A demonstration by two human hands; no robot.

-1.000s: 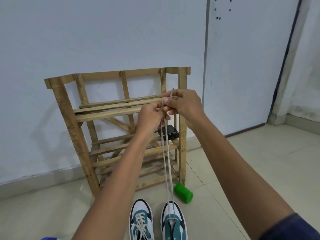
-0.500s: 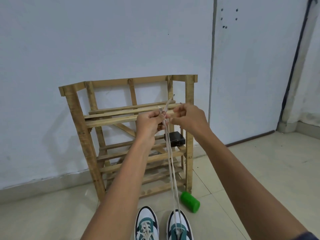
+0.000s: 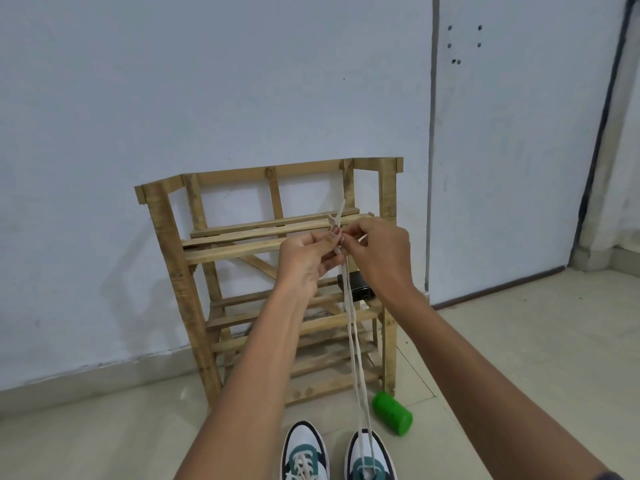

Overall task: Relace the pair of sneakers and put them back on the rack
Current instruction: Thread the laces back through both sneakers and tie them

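Two white and green sneakers stand side by side on the floor at the bottom edge, toes toward the rack: the left sneaker (image 3: 304,452) is laced, the right sneaker (image 3: 370,457) has its white lace (image 3: 355,341) pulled up taut in two strands. My left hand (image 3: 306,259) and my right hand (image 3: 377,251) meet in front of the wooden rack (image 3: 166,244), both pinching the lace ends, which stick up above the fingers.
A green cylinder (image 3: 393,413) lies on the tiles by the rack's right front leg. A black box (image 3: 358,285) sits on the rack's middle shelf. A white wall stands behind the rack, and a door frame runs down at the right.
The view has tilted up and shifted, so the rack and sneakers sit lower and further right. My hands stay together on the lace ends, the lace still taut.
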